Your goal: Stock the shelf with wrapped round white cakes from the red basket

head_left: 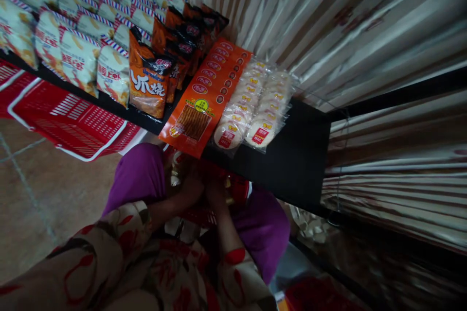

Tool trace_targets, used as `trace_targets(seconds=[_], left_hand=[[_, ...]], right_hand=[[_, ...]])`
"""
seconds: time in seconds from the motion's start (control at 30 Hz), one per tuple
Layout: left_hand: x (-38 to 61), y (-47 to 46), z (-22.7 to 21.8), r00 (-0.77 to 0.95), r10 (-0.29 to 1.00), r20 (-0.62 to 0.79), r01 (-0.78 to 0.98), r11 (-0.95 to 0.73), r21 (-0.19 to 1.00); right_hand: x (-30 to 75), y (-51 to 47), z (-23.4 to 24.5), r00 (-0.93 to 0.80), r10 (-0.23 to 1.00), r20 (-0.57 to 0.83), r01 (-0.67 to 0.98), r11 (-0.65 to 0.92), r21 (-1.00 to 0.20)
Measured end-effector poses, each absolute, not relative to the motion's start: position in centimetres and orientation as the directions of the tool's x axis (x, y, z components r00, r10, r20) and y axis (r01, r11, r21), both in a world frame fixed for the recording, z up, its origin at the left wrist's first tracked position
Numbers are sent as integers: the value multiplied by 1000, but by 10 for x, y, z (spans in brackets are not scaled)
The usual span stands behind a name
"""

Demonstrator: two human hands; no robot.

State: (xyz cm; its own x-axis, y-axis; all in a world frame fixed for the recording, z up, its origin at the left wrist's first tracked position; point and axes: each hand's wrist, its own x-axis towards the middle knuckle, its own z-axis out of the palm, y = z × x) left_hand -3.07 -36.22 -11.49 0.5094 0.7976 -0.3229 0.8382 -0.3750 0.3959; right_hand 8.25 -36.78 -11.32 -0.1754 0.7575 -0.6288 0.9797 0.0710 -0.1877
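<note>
Left hand [191, 187]: low, under the front edge of the black shelf [299, 155], reaching into red packets [233, 189] on the lap; grip cannot be told, fingers in shadow.
Right hand [216, 192]: just beside the left, touching the same red packets; spread or pinching cannot be told.
Red packets: between purple-clad knees, below the shelf edge, partly hidden.
Shelf, right end: bare.
Shelf stock: clear packs of round crackers [251, 107], beside a row of flat orange packets [206, 97], then orange-black bags [149, 77], then white snack bags [80, 58].
Floor, left: red basket [69, 121].
</note>
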Motion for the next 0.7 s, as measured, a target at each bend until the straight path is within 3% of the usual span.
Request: trace_targets(seconds=[0.13, 0.33, 0.53, 0.7], left_hand=[[-41, -380, -104, 410, 854, -320, 877, -272, 396], [-59, -399, -96, 268, 823, -500, 862, 27, 506], [-66, -400, -115, 154, 881, -448, 602, 276, 749], [-69, -398, -127, 49, 856, -515, 489, 429, 760]], right_hand=[[77, -385, -95, -183, 812, -555, 979, 96, -182], [70, -403, -88, -49, 883, -466, 980, -47, -194], [69, -424, -76, 133, 934, -331, 951, -214, -222], [63, -424, -70, -153, 839, -522, 938, -43, -345]])
